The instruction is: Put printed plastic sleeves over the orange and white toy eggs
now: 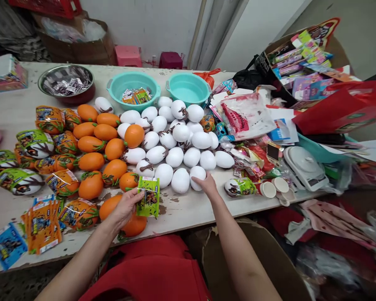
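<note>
Green packet [148, 196] (crinkly) in left hand [125, 207]; right hand [207, 184] on smooth egg [198, 174].

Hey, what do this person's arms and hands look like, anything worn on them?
The left forearm and right forearm are bare, no sleeves in view. The left hand and right hand are ungloved; I see no watch, bracelet or ring. A red garment shows below the arms.

Left hand [125, 207] holds a green packet [148, 202]; right hand [207, 184] touches a white egg [197, 176]
</note>
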Action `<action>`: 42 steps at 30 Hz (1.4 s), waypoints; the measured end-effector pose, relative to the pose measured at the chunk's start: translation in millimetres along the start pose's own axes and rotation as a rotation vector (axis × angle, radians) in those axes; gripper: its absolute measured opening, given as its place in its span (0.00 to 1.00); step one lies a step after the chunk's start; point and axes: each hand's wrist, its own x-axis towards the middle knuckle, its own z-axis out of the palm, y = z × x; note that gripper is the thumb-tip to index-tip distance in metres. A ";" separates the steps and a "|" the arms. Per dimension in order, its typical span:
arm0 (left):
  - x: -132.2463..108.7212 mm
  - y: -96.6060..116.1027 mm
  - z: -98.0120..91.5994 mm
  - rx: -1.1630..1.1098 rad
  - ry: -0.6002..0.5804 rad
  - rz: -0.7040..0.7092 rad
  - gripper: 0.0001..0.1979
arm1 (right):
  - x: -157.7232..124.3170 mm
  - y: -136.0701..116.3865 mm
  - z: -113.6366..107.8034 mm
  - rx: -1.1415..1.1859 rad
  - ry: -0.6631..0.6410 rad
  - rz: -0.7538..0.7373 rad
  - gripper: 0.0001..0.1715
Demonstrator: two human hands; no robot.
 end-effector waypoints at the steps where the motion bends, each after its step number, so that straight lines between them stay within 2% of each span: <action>1: 1.9 -1.6 0.2 -0.004 0.023 0.003 0.18 | 2.9 3.4 1.5 -0.003 -0.030 -0.009 0.48; 3: 5.3 -4.4 -0.1 -0.005 0.057 0.014 0.19 | -3.4 10.8 4.9 -0.037 -0.014 -0.009 0.48; 5: 8.3 -6.9 -0.4 0.002 0.084 0.023 0.20 | -20.4 19.9 7.4 -0.165 0.105 -0.039 0.50; 8: 11.4 -10.2 1.2 0.017 0.111 0.024 0.21 | -49.5 34.7 7.3 -0.399 0.243 -0.176 0.47; 10: 12.7 -11.8 4.3 0.039 0.123 0.023 0.20 | -62.3 43.4 4.1 -0.405 0.194 -0.281 0.41; 13: 14.3 -13.0 10.7 0.084 0.116 0.018 0.19 | -65.4 52.5 -3.1 -0.215 0.093 -0.356 0.33; 15: 15.9 -13.2 14.9 0.108 0.097 0.003 0.19 | -59.8 55.4 -5.0 -0.034 0.038 -0.255 0.38; 17: 17.8 -13.4 18.1 0.132 0.072 -0.014 0.19 | -53.6 56.4 -1.2 0.187 -0.067 -0.060 0.47; 19: 19.7 -13.5 20.5 0.149 0.051 -0.023 0.19 | -50.7 57.1 7.4 0.366 -0.165 0.092 0.51; 22: 21.4 -12.4 22.4 0.150 0.026 -0.030 0.19 | -55.8 58.7 18.2 0.463 -0.136 0.171 0.56; 24: 21.3 -10.2 23.6 0.133 0.009 -0.040 0.19 | -64.9 58.6 16.0 0.506 -0.099 0.193 0.58; 25: 20.7 -8.7 24.4 0.123 -0.002 -0.052 0.20 | -71.2 57.3 11.5 0.556 -0.125 0.192 0.57; 27: 18.0 -5.0 27.4 0.106 -0.026 -0.088 0.19 | -88.0 51.0 -1.9 0.711 -0.298 0.177 0.50; 29: 12.9 -1.1 32.0 0.104 -0.056 -0.133 0.18 | -110.7 39.3 -15.3 0.877 -0.572 0.170 0.43; 31: 5.5 2.7 37.0 0.123 -0.110 -0.178 0.17 | -137.1 24.1 -23.4 0.959 -0.824 0.179 0.41; 33: -3.2 6.2 39.9 0.168 -0.168 -0.220 0.16 | -162.1 9.6 -25.5 0.994 -0.993 0.202 0.43; 35: -11.3 9.3 39.2 0.219 -0.224 -0.253 0.17 | -180.8 -0.5 -24.7 1.048 -1.088 0.253 0.44; 37: -17.2 11.4 36.1 0.265 -0.255 -0.275 0.17 | -190.5 -5.7 -24.6 1.112 -1.125 0.314 0.45; 39: -20.2 12.6 33.7 0.308 -0.265 -0.281 0.15 | -192.1 -8.8 -26.3 1.129 -1.155 0.332 0.48; 42: -20.5 14.8 37.9 0.395 -0.283 -0.266 0.15 | -186.1 -17.0 -28.3 1.075 -1.199 0.274 0.52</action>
